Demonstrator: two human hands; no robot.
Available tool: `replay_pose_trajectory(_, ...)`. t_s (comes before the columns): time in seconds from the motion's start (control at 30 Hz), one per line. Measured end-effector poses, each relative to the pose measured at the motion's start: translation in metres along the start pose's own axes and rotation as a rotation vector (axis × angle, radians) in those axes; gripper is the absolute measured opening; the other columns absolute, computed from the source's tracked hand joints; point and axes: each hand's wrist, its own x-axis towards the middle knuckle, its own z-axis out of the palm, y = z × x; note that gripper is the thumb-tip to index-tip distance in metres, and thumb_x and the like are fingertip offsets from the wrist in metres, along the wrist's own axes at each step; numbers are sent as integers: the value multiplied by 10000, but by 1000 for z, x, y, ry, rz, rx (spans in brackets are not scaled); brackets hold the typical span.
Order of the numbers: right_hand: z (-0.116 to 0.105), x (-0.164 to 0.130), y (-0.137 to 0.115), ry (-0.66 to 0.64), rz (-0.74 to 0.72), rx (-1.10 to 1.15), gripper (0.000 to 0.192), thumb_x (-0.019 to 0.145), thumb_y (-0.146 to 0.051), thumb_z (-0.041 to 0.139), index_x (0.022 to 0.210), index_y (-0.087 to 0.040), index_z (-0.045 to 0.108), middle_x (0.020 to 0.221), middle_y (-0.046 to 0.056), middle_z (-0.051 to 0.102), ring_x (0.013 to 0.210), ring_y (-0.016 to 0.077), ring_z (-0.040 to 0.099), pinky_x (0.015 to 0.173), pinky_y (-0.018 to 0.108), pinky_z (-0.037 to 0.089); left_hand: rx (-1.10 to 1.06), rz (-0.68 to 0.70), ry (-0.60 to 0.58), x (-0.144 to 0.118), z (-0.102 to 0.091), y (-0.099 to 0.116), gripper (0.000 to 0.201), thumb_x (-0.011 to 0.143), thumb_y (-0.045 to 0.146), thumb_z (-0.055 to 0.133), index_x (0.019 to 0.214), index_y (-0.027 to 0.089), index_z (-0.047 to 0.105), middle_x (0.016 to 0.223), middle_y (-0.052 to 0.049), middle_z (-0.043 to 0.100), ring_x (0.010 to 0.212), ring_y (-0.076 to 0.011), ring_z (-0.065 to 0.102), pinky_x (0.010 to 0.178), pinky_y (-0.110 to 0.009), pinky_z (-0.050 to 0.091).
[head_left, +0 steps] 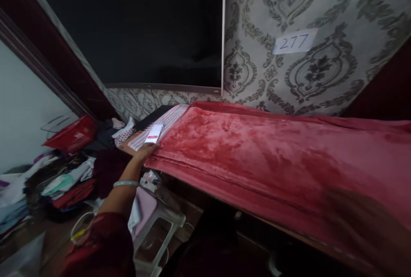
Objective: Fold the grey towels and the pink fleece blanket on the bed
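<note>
A plush red blanket (244,148) lies folded in a long strip over a table. At its near left corner, my left hand (147,152) is closed on the blanket's edge, with the fingers partly hidden. Just beyond that hand, a phone (154,134) with a lit screen rests on a striped cloth (171,118). My right hand (362,217) is over the near right part of the blanket, smeared by motion, so its fingers cannot be made out.
A large dark television (135,28) hangs on the patterned wall above the table. Below left stands a plastic stool (163,225). Heaped clothes (70,178) and a red bag (72,133) fill the left side. A paper marked 277 (295,41) is on the wall.
</note>
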Motion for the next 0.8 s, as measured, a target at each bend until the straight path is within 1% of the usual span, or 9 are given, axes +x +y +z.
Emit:
replay_pose_trajectory(0.1, 18, 18, -20, -67, -202, 38, 402, 895, -414, 450, 1242, -364, 647, 1148, 62, 728, 980, 307, 708, 792, 476, 627, 30, 25, 29, 4, -2, -6, 219, 605, 334, 767, 624, 178, 613, 593, -10, 611, 565, -163, 578, 522, -247, 475)
replay_pose_trajectory(0.17, 20, 23, -26, -54, -234, 45, 373, 918, -376, 418, 1163, -320, 694, 1091, 70, 743, 945, 292, 722, 767, 447, 636, 45, 35, 34, 6, -1, -11, 207, 621, 336, 741, 621, 179, 606, 564, 8, 576, 530, -144, 545, 496, -235, 446)
replay_pose_trajectory(0.27, 18, 24, -26, -47, -174, 78, 361, 928, -400, 416, 1049, -304, 742, 1034, 78, 754, 921, 288, 729, 769, 439, 640, 67, 37, 28, 8, 1, -17, 217, 665, 371, 690, 644, 190, 573, 512, 40, 504, 454, -124, 489, 463, -234, 423)
replay_pose_trajectory(0.33, 15, 22, -24, -96, -98, 110, 345, 921, -453, 454, 1041, -318, 747, 1055, 84, 750, 968, 307, 719, 809, 475, 630, 93, 36, 24, 10, 3, -19, 218, 675, 378, 673, 668, 197, 552, 495, 51, 476, 426, -121, 471, 451, -235, 418)
replay_pose_trajectory(0.43, 6, 27, -25, -177, -37, 137, 339, 926, -497, 469, 1006, -325, 750, 1063, 86, 749, 993, 316, 707, 842, 507, 613, 136, 42, 13, 14, 4, -18, 230, 668, 372, 668, 788, 199, 574, 527, 52, 506, 428, -135, 496, 448, -244, 428)
replay_pose_trajectory(0.53, -3, 52, -37, -231, -23, 140, 406, 961, -506, 404, 937, -300, 753, 1009, 99, 752, 936, 301, 712, 831, 487, 605, 163, 57, 2, 19, 3, -13, 359, 658, 385, 676, 957, 201, 603, 589, 43, 555, 495, -158, 553, 492, -257, 467)
replay_pose_trajectory(0.57, -4, 65, -45, -241, -26, 148, 422, 971, -502, 387, 965, -291, 753, 1025, 104, 749, 952, 300, 707, 849, 485, 596, 179, 71, -8, 21, 2, -11, 406, 653, 401, 686, 996, 198, 610, 619, 31, 580, 544, -170, 581, 524, -262, 485)
replay_pose_trajectory(0.67, 6, 112, -78, -243, -115, 203, 426, 990, -461, 389, 1217, -266, 692, 1214, 103, 701, 1129, 299, 648, 983, 501, 529, 249, 141, -49, 27, 0, -5, 553, 650, 505, 698, 1091, 180, 620, 772, -29, 673, 738, -218, 653, 641, -284, 520)
replay_pose_trajectory(0.8, 46, 165, -130, -310, -303, 268, 485, 1000, -419, 429, 1449, -256, 514, 1463, 102, 533, 1372, 291, 460, 1137, 526, 378, 377, 199, -74, 35, 4, 6, 607, 749, 584, 597, 1175, 153, 608, 961, -99, 723, 878, -247, 684, 732, -303, 534)
